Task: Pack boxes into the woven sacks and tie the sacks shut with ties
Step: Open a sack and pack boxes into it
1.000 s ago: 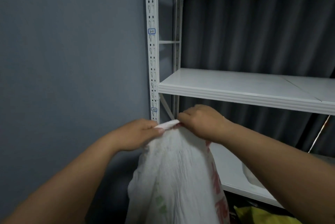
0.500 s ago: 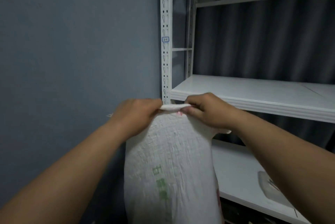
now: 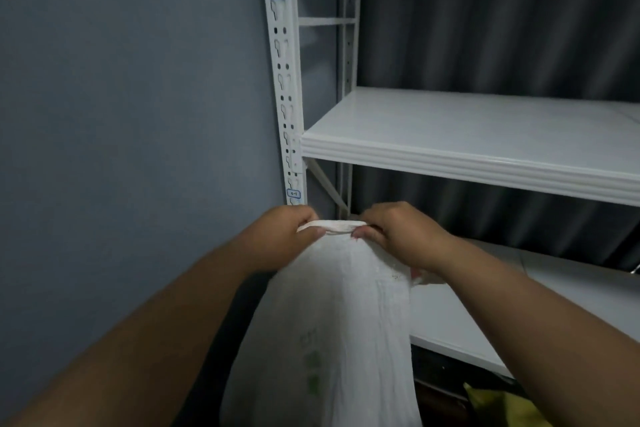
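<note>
A white woven sack (image 3: 332,333) with faded green print hangs in front of me, held up by its top edge. My left hand (image 3: 280,236) grips the left end of that flattened, folded edge. My right hand (image 3: 398,236) pinches the right end, fingers curled round the cloth. The sack's mouth is pressed shut between the two hands. What is inside the sack is hidden, and no boxes or ties are visible.
A white metal shelf rack stands just behind the sack: its perforated upright (image 3: 284,80), a middle shelf (image 3: 467,146) and a lower shelf (image 3: 561,309). A grey wall (image 3: 121,115) is at left, a dark curtain behind. Something yellow (image 3: 498,409) lies at bottom right.
Both hands kept hold of the sack's top edge. They rose half a second ago and have come back down in view; the sack now hangs a little more bunched.
</note>
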